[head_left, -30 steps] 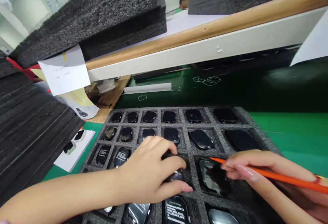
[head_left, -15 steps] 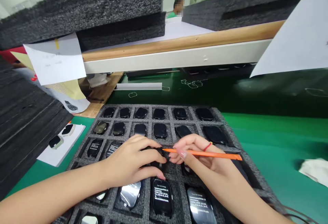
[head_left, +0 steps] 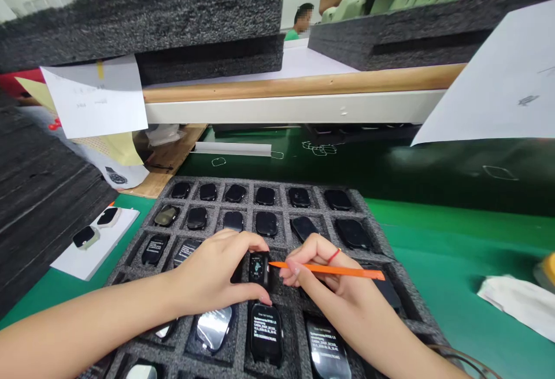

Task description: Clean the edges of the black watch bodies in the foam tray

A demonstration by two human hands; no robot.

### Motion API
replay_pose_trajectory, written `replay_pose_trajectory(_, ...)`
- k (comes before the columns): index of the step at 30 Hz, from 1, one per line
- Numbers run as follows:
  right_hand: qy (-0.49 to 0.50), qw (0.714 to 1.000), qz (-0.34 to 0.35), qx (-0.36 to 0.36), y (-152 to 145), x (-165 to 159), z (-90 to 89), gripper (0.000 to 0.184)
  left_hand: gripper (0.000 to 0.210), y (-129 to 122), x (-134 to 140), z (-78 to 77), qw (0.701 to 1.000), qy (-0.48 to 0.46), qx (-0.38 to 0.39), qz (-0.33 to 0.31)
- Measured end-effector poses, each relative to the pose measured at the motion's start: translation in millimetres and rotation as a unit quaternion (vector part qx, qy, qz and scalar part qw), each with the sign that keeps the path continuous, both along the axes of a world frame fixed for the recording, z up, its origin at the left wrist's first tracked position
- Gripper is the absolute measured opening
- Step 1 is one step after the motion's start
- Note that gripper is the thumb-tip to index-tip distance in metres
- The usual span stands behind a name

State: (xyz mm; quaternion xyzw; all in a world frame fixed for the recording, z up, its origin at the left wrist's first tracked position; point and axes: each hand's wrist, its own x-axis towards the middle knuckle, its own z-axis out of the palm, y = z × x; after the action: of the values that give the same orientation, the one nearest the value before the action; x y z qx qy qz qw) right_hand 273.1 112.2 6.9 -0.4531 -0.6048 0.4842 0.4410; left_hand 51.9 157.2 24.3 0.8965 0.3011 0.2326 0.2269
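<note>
My left hand (head_left: 221, 272) is closed on a black smartwatch body (head_left: 259, 268), thumb at its lower edge and fingers at its upper edge. A lit dial shows on its screen, and it is tilted to face left. My right hand (head_left: 327, 280) pinches an orange plastic stick (head_left: 342, 271), whose pointed tip meets or nearly meets the right side of that watch. Both hands are over a grey foam tray (head_left: 299, 304) with square pockets holding several strapless watches. Just below, another watch (head_left: 266, 332) shows lines of white text.
A white box (head_left: 93, 251) with two watches on it is at the left. A white cloth (head_left: 518, 304) lies on the green bench at the right. Above the tray, a shelf (head_left: 295, 107) carries black foam blocks (head_left: 208, 20) and hanging paper sheets. Beyond it, a person (head_left: 299, 23) is visible.
The watch in my left hand has turned so its lit dial shows, and my left fingers have parted from the front of it. The orange stick stays at its side. The view has shifted slightly.
</note>
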Motion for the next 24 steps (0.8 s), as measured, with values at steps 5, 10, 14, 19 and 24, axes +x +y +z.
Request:
replay_pose_trajectory(5, -0.002, 1.000, -0.001, 0.012, -3.4, -0.3, -0.9, 0.020, 0.059, 0.0, 1.5, -1.1, 1.000, 0.004, -0.013, -0.001)
replay_pose_trajectory(10, -0.005, 1.000, -0.007, 0.014, -2.4, -1.1, -1.3, 0.024, 0.066, 1.4, 0.6, 7.4, 1.000, 0.011, -0.014, -0.008)
replay_pose_trajectory(14, 0.036, 0.999, -0.037, -0.005, 1.0, -0.5, 2.4, 0.033, 0.031, 3.1, -9.5, 17.1, 0.995, 0.078, 0.048, 0.024)
replay_pose_trajectory(19, 0.023, 0.998, -0.061, 0.008, 2.9, -0.4, 13.4, 0.034, 0.023, -0.2, -35.4, 16.9, 0.984, 0.150, 0.086, -0.040)
replay_pose_trajectory(24, 0.047, 0.998, -0.008, -0.041, 9.3, -17.9, 20.4, 0.037, 0.029, -5.0, -58.7, 16.1, 0.992, 0.115, 0.052, -0.021)
